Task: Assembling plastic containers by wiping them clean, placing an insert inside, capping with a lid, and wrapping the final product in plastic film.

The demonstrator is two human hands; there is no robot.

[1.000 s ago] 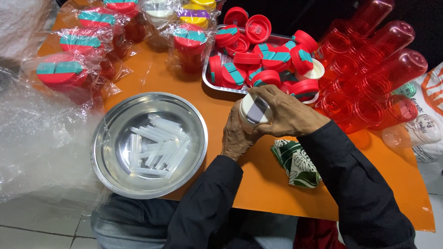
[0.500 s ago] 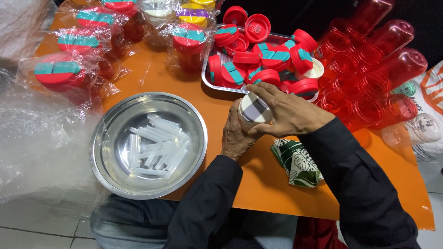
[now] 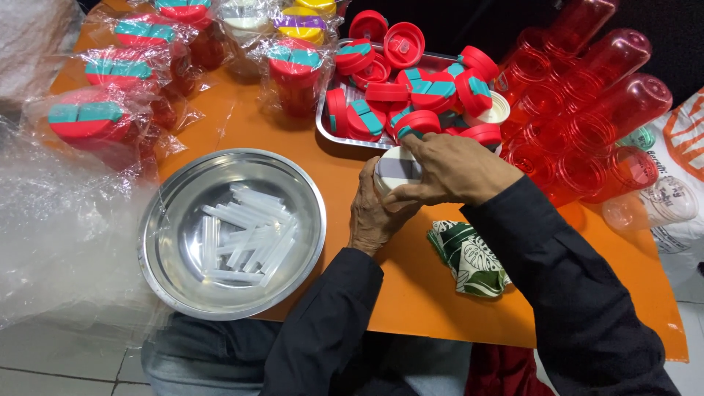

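One white-and-grey lid held over the orange table, just in front of one steel tray of red lids. Left hand cups it from below, fingers closed on its side; right hand clamps it from above. One steel bowl holding roughly a dozen clear straws sits left; one green patterned cloth lies right. About five wrapped red-and-teal tumblers stand far left.

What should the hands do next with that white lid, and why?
Probably press and turn the white lid until it sits tight. The left hand grips the cup from below and the right hand lies over the lid's top, so both are placed for closing it.
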